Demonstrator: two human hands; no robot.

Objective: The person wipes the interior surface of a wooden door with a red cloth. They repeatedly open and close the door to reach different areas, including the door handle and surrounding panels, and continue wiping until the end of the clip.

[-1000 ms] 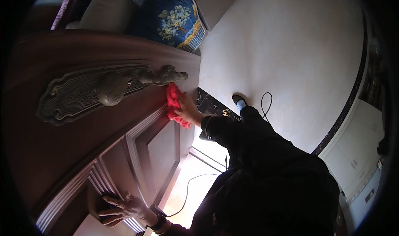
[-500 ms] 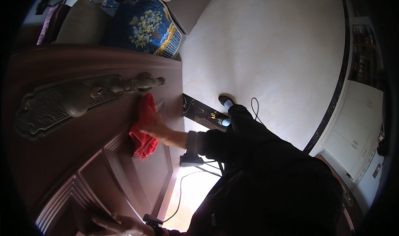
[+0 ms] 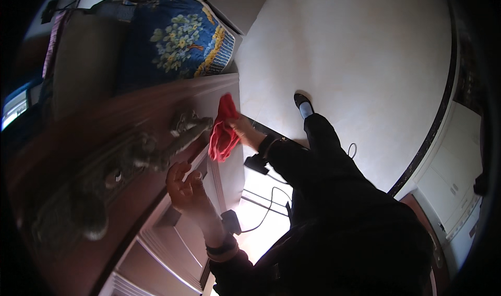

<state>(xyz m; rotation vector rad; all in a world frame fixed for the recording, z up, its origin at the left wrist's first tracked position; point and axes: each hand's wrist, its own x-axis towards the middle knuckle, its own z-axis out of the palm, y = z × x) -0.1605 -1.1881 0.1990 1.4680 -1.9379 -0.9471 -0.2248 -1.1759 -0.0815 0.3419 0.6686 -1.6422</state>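
A reddish-brown panelled door (image 3: 156, 95) fills the left side, its panels lower down. On it is an ornate dark metal handle plate (image 3: 78, 191) with a lever handle (image 3: 190, 131). My right hand (image 3: 241, 128) grips a crumpled red cloth (image 3: 224, 134), which hangs beside the lever's end, near the door's edge. Below the lever my left hand (image 3: 189, 192) is raised, its fingers bent and apart with nothing seen in them. Its fingertips are close to the handle; whether they touch it I cannot tell.
Blue flowered cushions (image 3: 180, 40) lie on a grey seat (image 3: 237, 6) beyond the door. Pale floor (image 3: 355, 61) stretches ahead, with a dark stone threshold strip (image 3: 282, 137) near my foot (image 3: 302, 103). White cabinets (image 3: 443, 160) stand at the right. Black cables (image 3: 271, 207) hang near my wrists.
My right hand has drawn the red cloth away from the door panel, to the right and upward. My left hand has risen from the lower door toward the handle. The view has shifted.
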